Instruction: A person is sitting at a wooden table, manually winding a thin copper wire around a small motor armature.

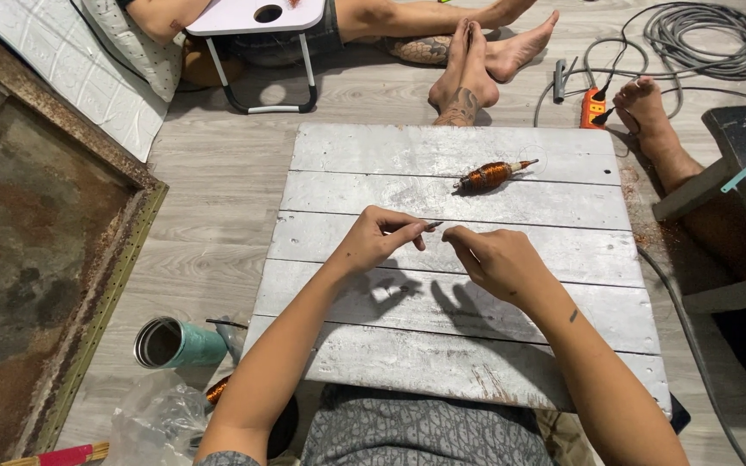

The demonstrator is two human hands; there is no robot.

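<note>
Left hand (377, 242) pinching a short thin dark metal pin (433, 225) over mid-desk; right hand (498, 259) loosely curled, holding nothing visible. Best kept steady, low over the whitewashed plank desk (477, 345). Copper-wound spindle-shaped coil (487, 175) lying near the far edge.

The whitewashed plank wooden board (468, 285) looks matt, rough and scuffed. Near its far edge lies a glossy copper-wire spindle-shaped coil (487, 175). Beside its left edge, on smooth grey wood-grain flooring (209, 216), a teal metal tumbler (179, 343) shines dully.
</note>
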